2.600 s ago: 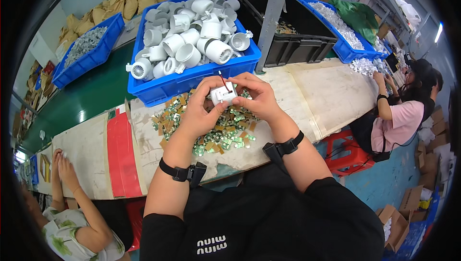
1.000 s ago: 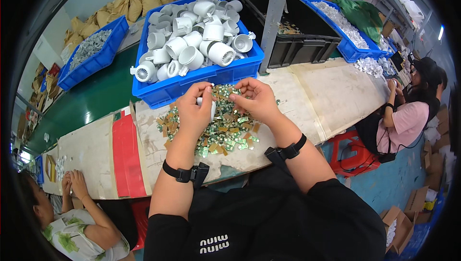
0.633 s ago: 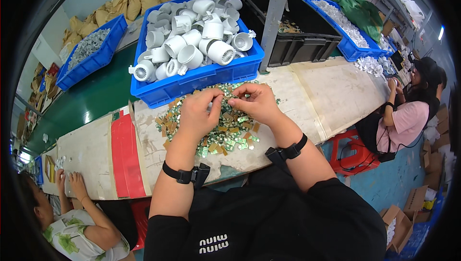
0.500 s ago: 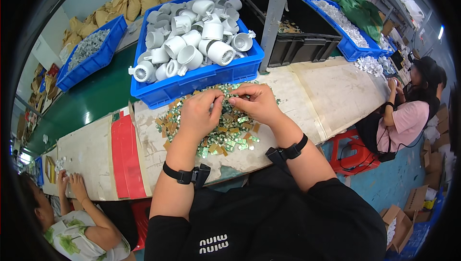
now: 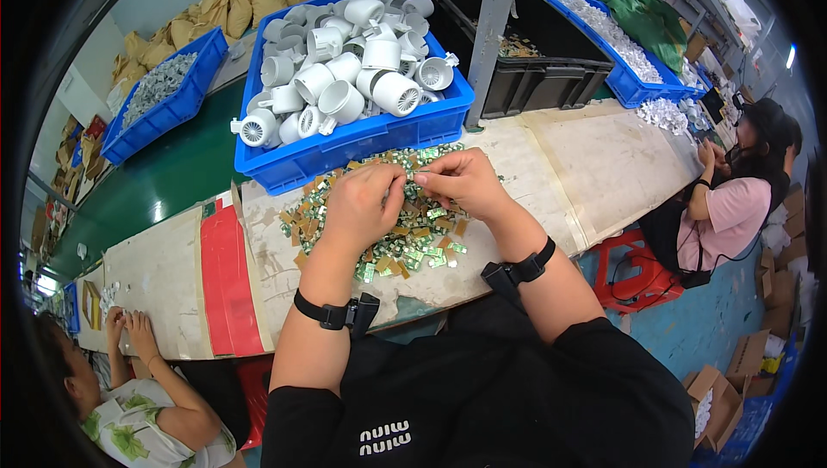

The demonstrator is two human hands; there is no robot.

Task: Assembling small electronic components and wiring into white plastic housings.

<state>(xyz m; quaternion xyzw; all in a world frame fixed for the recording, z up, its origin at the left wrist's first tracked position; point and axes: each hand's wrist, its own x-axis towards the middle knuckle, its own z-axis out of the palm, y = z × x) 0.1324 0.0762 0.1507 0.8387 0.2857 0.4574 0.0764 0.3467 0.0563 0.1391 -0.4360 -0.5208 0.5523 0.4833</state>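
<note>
My left hand and my right hand meet fingertip to fingertip over a loose heap of small green circuit boards. Tan-brown flat bits are mixed into the heap. Thumb and forefinger of each hand are pinched together, and whatever small piece lies between them is mostly covered by the fingers. Just beyond my hands stands a blue crate piled with white plastic cup-shaped housings, some with slotted round ends.
A metal post rises beside a black bin at the back right. Red tape crosses the worktop on the left. Co-workers sit at both sides, the right one near a red stool. Another blue crate stands far left.
Both hands stay pinched over the heap, the fingertips shifting slightly and drawing closer together. The co-worker on the right has moved their hands a little.
</note>
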